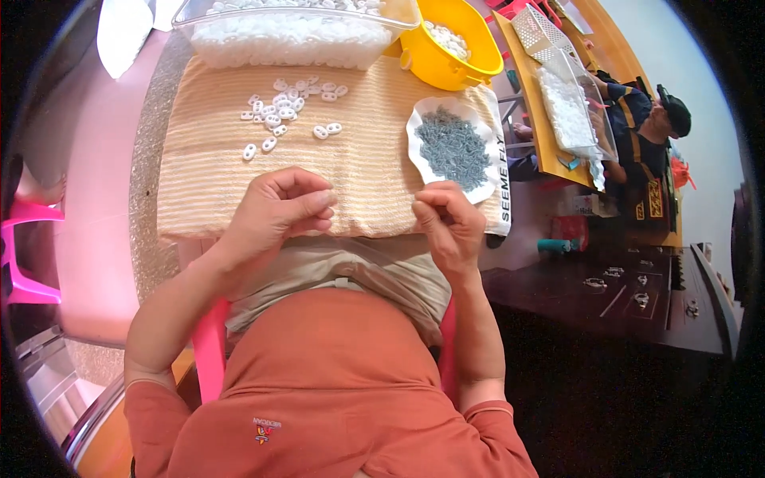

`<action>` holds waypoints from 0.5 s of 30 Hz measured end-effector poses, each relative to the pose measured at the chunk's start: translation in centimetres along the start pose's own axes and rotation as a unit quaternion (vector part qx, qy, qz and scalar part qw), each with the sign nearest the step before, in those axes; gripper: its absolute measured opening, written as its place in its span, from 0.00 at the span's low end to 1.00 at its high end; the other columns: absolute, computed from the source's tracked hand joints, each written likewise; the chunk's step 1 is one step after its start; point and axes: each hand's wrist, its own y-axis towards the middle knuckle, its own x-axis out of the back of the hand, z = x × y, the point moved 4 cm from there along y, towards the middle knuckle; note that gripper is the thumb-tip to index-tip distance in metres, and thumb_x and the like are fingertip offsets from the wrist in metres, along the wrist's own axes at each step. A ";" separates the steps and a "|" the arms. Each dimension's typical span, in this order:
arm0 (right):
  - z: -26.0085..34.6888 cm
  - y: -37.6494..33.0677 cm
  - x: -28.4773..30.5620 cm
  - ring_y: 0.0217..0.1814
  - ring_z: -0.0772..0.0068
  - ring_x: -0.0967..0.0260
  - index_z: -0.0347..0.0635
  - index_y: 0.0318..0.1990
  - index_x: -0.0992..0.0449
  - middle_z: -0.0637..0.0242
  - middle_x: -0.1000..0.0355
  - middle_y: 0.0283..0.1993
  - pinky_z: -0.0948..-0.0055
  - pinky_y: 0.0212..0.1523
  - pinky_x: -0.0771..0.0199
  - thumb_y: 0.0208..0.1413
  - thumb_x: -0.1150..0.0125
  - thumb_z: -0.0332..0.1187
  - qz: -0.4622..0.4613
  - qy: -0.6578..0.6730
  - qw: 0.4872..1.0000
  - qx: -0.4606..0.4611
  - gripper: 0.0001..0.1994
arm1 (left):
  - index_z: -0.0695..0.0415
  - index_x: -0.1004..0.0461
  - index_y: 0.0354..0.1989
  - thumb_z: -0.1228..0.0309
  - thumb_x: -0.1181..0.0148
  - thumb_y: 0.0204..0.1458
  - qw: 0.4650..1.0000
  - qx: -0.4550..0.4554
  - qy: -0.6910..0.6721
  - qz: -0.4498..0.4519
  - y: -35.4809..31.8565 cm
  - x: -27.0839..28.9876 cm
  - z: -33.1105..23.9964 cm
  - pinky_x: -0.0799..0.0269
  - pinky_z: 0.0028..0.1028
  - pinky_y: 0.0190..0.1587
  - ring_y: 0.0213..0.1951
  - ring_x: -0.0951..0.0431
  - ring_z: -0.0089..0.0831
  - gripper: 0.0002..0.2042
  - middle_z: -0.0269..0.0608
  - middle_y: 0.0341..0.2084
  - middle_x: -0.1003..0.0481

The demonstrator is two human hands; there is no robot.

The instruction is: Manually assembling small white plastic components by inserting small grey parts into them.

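Observation:
Over the near edge of a striped tan cloth (366, 171), my left hand (283, 205) is closed, thumb tip against the index finger. Anything in that pinch is too small to make out. My right hand (453, 227) is pinched as well, beside the near rim of a scalloped white dish (415, 135); what it holds, if anything, I cannot make out. Small grey pieces (454, 147), which look like tiny springs, fill the dish. Beyond my left hand, several small white plastic pieces (279, 111), each with two holes, lie loose on the cloth.
A clear bin (386, 33) full of white pieces stands at the far edge, beside a yellow basin (426, 68) with more. To the right, another person (637, 127) sits at a wooden table (535, 119) with a similar bin (610, 143). A pink stool (32, 251) is at left.

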 end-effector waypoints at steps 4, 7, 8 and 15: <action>-0.5 0.5 -2.8 0.29 0.82 0.32 0.30 0.37 0.26 0.63 0.32 0.38 0.84 0.27 0.29 0.55 0.42 0.20 0.053 0.173 0.981 -0.072 0.03 | 0.64 0.26 0.41 0.75 0.41 0.54 0.999 0.013 -0.022 0.019 0.4 -1.3 0.5 0.23 0.22 0.40 0.34 0.23 0.23 0.08 0.38 0.32 0.24; -1.1 0.8 -3.8 0.29 0.82 0.33 0.30 0.37 0.26 0.63 0.32 0.39 0.83 0.26 0.29 0.55 0.41 0.21 0.075 0.212 0.969 -0.103 0.04 | 0.65 0.27 0.43 0.75 0.41 0.54 0.999 0.021 -0.035 0.025 0.9 -1.7 0.8 0.23 0.23 0.41 0.36 0.23 0.24 0.10 0.39 0.33 0.25; -1.2 0.9 -4.0 0.29 0.82 0.33 0.30 0.37 0.26 0.63 0.32 0.39 0.83 0.26 0.29 0.55 0.41 0.21 0.076 0.215 0.968 -0.104 0.04 | 0.65 0.27 0.43 0.76 0.41 0.54 0.999 0.022 -0.041 0.021 0.9 -1.9 0.8 0.23 0.23 0.41 0.36 0.23 0.24 0.10 0.40 0.34 0.24; -1.2 1.4 -4.8 0.34 0.77 0.28 0.29 0.36 0.25 0.64 0.31 0.39 0.81 0.35 0.23 0.56 0.42 0.21 0.076 0.257 0.951 -0.153 0.03 | 0.65 0.26 0.41 0.77 0.41 0.53 0.994 0.030 -0.088 0.054 1.9 -2.7 1.0 0.23 0.23 0.39 0.34 0.23 0.25 0.08 0.40 0.32 0.24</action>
